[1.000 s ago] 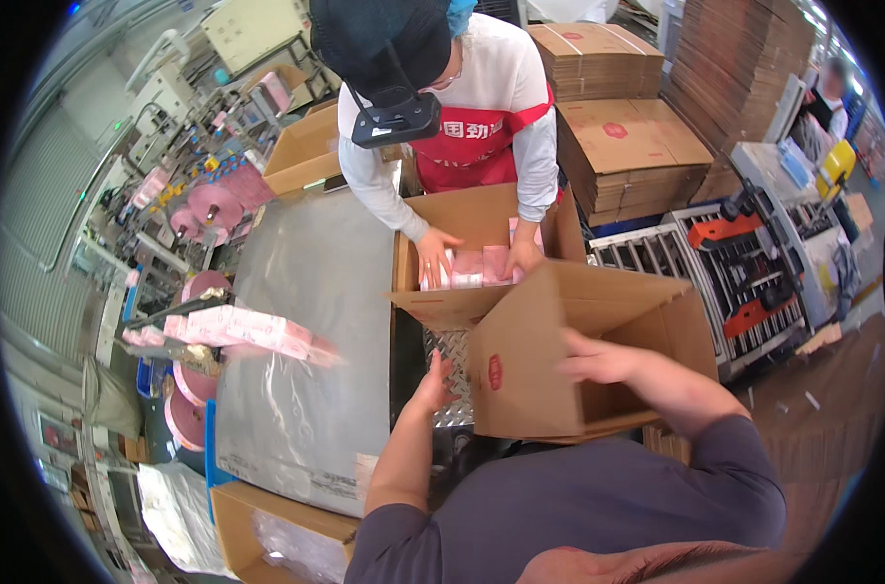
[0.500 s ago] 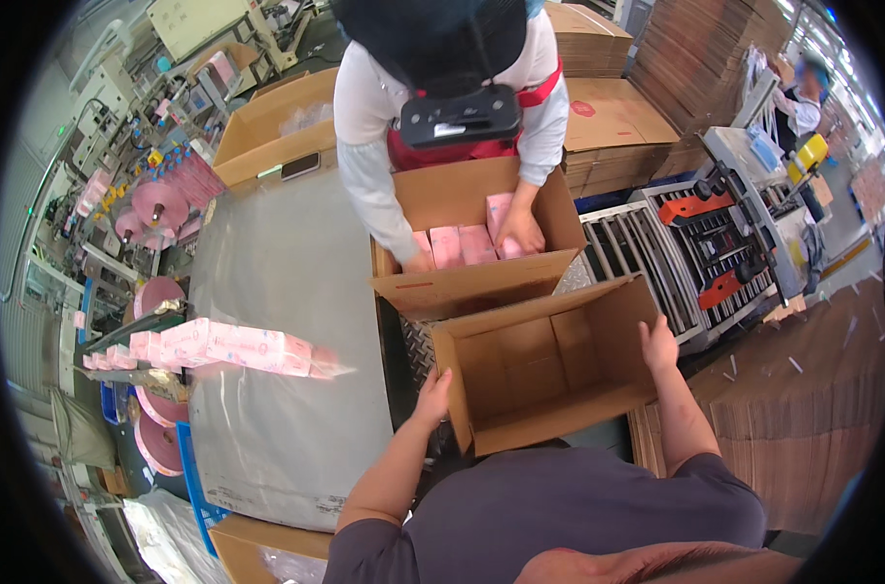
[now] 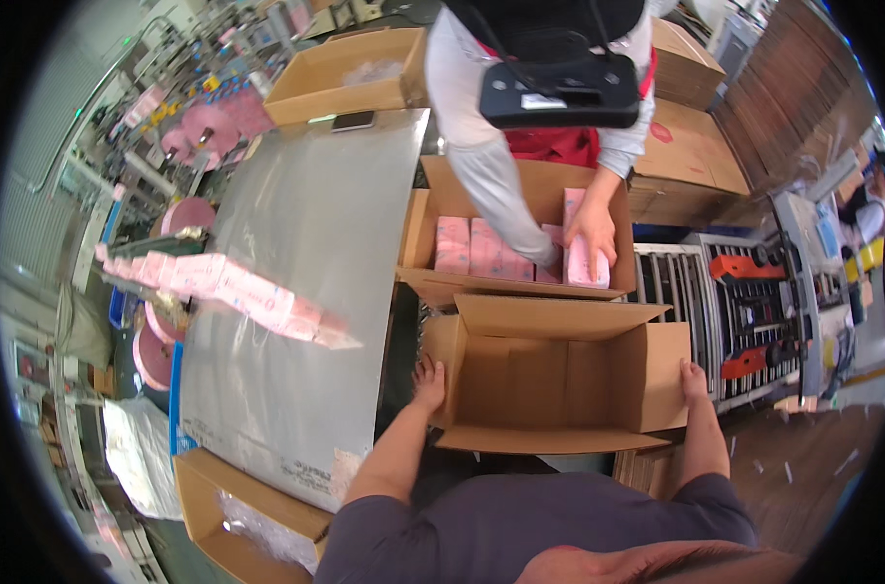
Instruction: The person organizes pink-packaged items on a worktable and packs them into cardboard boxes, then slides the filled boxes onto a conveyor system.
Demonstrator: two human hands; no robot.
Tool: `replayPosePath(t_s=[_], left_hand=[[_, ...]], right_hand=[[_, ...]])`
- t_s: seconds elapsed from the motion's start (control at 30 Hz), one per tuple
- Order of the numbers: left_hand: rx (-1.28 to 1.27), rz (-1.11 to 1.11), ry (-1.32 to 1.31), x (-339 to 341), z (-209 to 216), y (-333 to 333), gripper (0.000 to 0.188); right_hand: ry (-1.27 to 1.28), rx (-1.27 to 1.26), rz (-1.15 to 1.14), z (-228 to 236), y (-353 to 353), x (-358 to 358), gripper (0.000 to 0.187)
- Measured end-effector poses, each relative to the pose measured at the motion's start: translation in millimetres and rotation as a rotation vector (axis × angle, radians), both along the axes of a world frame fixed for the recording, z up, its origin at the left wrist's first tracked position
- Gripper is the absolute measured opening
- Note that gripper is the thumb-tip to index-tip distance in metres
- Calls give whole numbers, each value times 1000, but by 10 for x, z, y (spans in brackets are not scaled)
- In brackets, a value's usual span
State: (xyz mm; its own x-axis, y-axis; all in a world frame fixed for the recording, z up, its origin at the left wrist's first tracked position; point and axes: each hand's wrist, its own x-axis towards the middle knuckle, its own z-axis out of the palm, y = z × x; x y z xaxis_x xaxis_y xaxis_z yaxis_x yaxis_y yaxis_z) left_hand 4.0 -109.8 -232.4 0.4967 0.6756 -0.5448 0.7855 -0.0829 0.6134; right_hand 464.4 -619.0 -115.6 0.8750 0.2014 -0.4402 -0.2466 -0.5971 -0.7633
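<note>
An upright cardboard box point(image 3: 520, 382) with its top flaps folded outward stands in front of me, showing a bare brown inside. My left hand point(image 3: 429, 383) rests at its left flap, fingers stretched and apart. At the outer edge of the right flap, my right hand point(image 3: 693, 382) has its fingers closed on the cardboard. Just beyond is a second cardboard box point(image 3: 520, 289) partly filled with pink-wrapped packs point(image 3: 452, 245). A co-worker's right arm reaches down into that box, its hand hidden; the co-worker's left hand point(image 3: 592, 232) lies on a standing pink pack.
To the left, a metal table point(image 3: 306, 214) carries a row of pink packs point(image 3: 218, 277) coming off a machine. A phone point(image 3: 353, 121) lies at its far edge. A roller conveyor point(image 3: 671, 287) with orange parts is at right, near stacked flat cardboard point(image 3: 695, 151).
The near box's flaps have swung outward, and my hands have moved with its sides. My view has shifted left. The co-worker's right arm has reached further across the filled box.
</note>
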Motion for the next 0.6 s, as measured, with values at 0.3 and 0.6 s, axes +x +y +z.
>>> replayPosePath(t_s=[0.3, 0.6], left_hand=[[-521, 41, -54, -1085, 2500, -188, 65], [111, 234, -354, -1595, 2805, -550, 56]], right_hand=[[-907, -901, 391, 509, 1286, -1035, 75], [0, -895, 1279, -342, 1466, -887, 73]])
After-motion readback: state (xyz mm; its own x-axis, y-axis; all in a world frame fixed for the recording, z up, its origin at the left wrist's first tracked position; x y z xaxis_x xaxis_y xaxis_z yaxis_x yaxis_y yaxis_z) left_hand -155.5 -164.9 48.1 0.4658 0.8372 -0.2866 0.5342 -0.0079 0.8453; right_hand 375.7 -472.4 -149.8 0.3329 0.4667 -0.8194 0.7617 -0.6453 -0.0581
